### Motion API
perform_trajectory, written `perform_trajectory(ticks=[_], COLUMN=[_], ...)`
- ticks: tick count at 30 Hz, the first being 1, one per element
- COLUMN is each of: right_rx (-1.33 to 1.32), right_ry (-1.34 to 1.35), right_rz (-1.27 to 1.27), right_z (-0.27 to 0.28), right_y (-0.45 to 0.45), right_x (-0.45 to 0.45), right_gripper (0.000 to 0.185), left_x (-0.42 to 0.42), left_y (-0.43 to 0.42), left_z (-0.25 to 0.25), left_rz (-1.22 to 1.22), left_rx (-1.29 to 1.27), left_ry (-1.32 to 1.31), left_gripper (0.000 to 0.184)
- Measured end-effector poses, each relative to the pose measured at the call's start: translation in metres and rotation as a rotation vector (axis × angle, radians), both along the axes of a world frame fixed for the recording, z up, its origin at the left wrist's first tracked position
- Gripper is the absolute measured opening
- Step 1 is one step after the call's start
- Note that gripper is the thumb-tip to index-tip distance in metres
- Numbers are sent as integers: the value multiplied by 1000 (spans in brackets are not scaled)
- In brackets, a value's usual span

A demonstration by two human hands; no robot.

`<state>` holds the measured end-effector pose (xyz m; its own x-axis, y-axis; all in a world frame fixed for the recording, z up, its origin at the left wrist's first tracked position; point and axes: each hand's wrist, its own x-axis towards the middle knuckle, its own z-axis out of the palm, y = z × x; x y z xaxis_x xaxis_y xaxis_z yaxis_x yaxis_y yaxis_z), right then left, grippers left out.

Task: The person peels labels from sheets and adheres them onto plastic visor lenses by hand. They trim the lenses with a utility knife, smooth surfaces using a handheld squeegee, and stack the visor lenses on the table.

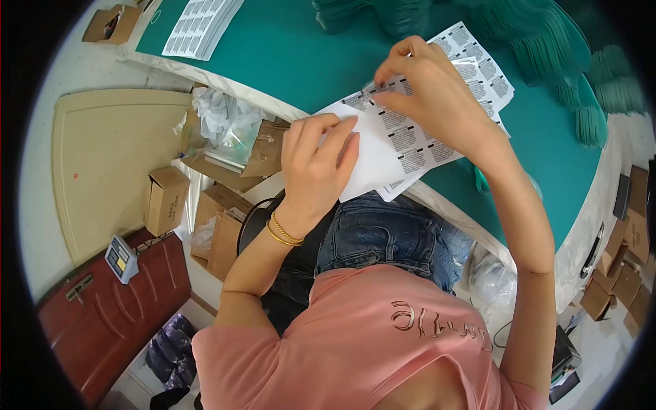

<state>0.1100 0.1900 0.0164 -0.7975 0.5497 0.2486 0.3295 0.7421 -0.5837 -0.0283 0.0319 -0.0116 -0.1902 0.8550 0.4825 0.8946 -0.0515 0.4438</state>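
Observation:
A sheet of printed labels (412, 140) lies tilted at the near edge of the green tabletop, its left part blank white. My left hand (318, 160) is at the blank left side, with thumb and fingers gripping the sheet's edge. Over the printed rows, my right hand (437, 96) is closed in a pinch. A small label (369, 92) shows at its fingertips, lifted from the sheet's upper edge; its exact outline is hard to make out. More label sheets (502, 85) lie beneath and to the right, partly hidden by my right hand and wrist.
Green flat pieces stand in tall stacks (529, 41) at the table's back right. Another pile of label sheets (198, 27) sits at the back left. Left of the table are open cardboard boxes (263, 150) with plastic bags. A cutter knife (593, 249) rests on the right edge.

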Motion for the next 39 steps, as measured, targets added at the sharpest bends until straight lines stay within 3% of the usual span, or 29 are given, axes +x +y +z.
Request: perform_trajectory(ticks=[11, 15, 17, 18, 20, 22, 24, 26, 28, 30, 33, 36, 39], right_rx=[-379, -494, -479, -420, -355, -217, -145, -32, 16, 208, 315, 282, 125], right_ry=[77, 69, 45, -3, -57, -162, -185, -231, -267, -336, -366, -343, -252], right_rz=[-47, -37, -43, -12, 19, 30, 26, -7, -29, -4, 47, 34, -23], right_z=[27, 49, 61, 66, 77, 87, 93, 96, 95, 94, 95, 96, 94], right_y=[18, 24, 25, 25, 24, 16, 8, -2, -12, -23, -48, -63, -58], right_x=[25, 36, 40, 43, 47, 49, 51, 53, 57, 61, 70, 75, 84], right_gripper=[19, 18, 16, 15, 14, 12, 12, 12, 14, 25, 41, 45, 40], left_x=[-3, -1, 8, 14, 26, 36, 52, 66, 76, 79, 83, 82, 80], left_y=[4, 2, 3, 6, 13, 22, 31, 38, 44, 50, 54, 56, 54], left_z=[-7, 14, 31, 40, 54, 53, 49, 48, 42, 42, 47, 50, 42], left_rz=[-55, -55, -73, -77, -107, -197, -260, -294, -388, -492, -316, -323, -363], left_rx=[-23, -116, -73, -72, -148, -179, -194, -265, -209, -194, -257, -309, -287], left_ry=[36, 26, -482, -487, -1220, -1382, -1883, -1986, -2300, -2399, -2472, -2371, -2419], left_gripper=[26, 24, 23, 23, 25, 30, 34, 37, 37, 31, 31, 42, 38])
